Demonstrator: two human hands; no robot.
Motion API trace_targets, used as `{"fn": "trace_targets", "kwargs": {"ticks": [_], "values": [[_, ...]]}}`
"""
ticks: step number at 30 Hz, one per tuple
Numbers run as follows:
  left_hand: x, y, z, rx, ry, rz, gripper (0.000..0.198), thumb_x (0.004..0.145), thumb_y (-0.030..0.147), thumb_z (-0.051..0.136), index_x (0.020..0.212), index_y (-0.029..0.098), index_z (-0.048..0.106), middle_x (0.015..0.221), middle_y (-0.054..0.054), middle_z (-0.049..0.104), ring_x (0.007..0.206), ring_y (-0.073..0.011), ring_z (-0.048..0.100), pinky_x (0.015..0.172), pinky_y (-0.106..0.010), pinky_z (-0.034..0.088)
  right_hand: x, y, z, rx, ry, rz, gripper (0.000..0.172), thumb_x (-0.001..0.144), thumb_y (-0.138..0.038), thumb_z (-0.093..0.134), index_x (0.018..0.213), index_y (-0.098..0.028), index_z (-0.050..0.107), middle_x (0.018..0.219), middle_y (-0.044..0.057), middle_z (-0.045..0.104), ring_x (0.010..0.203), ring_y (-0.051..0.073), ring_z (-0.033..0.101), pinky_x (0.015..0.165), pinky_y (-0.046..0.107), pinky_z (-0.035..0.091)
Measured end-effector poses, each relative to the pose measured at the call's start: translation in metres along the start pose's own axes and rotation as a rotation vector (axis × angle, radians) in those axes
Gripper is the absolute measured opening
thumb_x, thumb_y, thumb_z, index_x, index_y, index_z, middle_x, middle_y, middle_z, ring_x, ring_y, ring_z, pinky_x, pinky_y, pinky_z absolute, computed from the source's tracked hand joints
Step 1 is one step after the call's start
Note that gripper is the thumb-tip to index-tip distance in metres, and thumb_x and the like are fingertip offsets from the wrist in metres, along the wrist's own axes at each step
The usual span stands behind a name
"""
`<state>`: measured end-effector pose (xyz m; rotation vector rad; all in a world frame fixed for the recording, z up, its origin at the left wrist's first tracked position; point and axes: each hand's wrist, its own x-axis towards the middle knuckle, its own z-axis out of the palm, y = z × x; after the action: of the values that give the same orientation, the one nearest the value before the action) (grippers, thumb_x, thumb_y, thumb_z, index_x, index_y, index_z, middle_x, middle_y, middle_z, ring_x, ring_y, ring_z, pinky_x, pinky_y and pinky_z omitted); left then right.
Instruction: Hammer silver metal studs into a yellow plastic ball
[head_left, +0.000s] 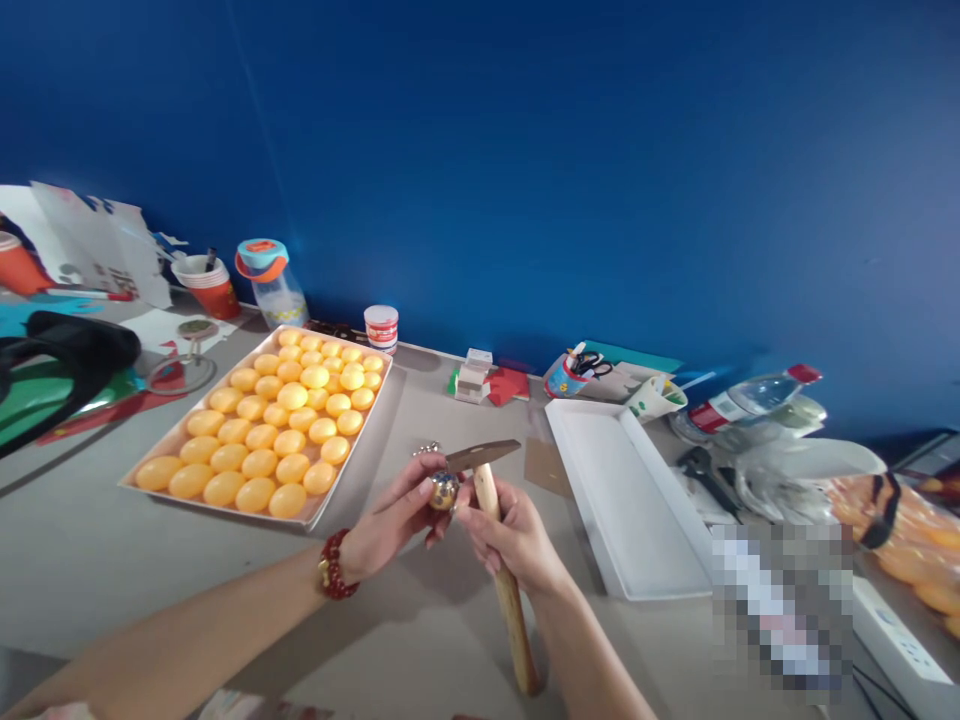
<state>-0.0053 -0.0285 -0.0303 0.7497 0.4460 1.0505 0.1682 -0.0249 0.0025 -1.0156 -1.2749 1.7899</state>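
Observation:
My left hand (397,520), with a red bead bracelet (335,568) on its wrist, pinches a small shiny ball (444,491) patterned in gold and dark blue. My right hand (517,530) is wrapped round the pale wooden handle (512,620) of what looks like a small sickle. Its flat brown blade (486,455) lies crosswise at the top of the handle, just above the ball. The right fingertips are close to the ball; whether they touch it, I cannot tell. Behind the left fingers lies a small silvery beaded piece (427,449).
Left stands a shallow box (315,515) of orange balls. On the right are a white tray (652,540), a pen cup (564,377), a plastic bottle (750,397) and a power strip (896,630). Along the blue wall stand a jug (274,285), a tub (381,328) and paper cups (210,290).

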Motion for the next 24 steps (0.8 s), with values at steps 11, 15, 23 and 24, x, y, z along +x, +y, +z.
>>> {"fn": "trace_targets", "kwargs": {"ticks": [11,15,23,24], "values": [[-0.003,-0.006,0.0,0.223,-0.087,0.184,0.031,0.089,0.025,0.061,0.118,0.028,0.051,0.094,-0.002,0.054,0.065,-0.0083,0.054,0.054,-0.019,0.048,-0.001,0.002,-0.002,-0.065,0.027,-0.008,0.03,0.08,-0.043,0.07,0.08,-0.018,0.053,0.044,-0.01,0.045,0.029,0.004,0.036,0.032,0.016,0.031],[-0.003,-0.008,-0.004,0.304,-0.091,0.224,0.03,0.091,0.025,0.057,0.12,0.029,0.05,0.107,-0.004,0.049,0.065,-0.0074,0.054,0.054,-0.02,0.049,-0.002,0.001,0.0,-0.103,0.052,-0.017,0.029,0.082,-0.042,0.068,0.079,-0.018,0.053,0.044,-0.009,0.047,0.031,0.005,0.039,0.033,0.015,0.032],[-0.004,-0.01,-0.006,0.347,-0.082,0.255,0.035,0.09,0.025,0.058,0.124,0.028,0.049,0.114,-0.007,0.046,0.073,-0.0106,0.055,0.057,-0.022,0.052,-0.004,-0.001,0.001,-0.119,0.067,0.009,0.031,0.079,-0.045,0.069,0.078,-0.018,0.054,0.048,-0.008,0.049,0.032,0.005,0.04,0.032,0.015,0.033],[-0.003,-0.01,-0.006,0.344,-0.087,0.262,0.035,0.09,0.025,0.057,0.124,0.028,0.049,0.113,-0.007,0.046,0.073,-0.0107,0.055,0.057,-0.022,0.052,-0.004,-0.001,0.001,-0.113,0.064,0.014,0.032,0.079,-0.046,0.069,0.079,-0.018,0.054,0.048,-0.008,0.049,0.032,0.005,0.04,0.032,0.015,0.033]]}}
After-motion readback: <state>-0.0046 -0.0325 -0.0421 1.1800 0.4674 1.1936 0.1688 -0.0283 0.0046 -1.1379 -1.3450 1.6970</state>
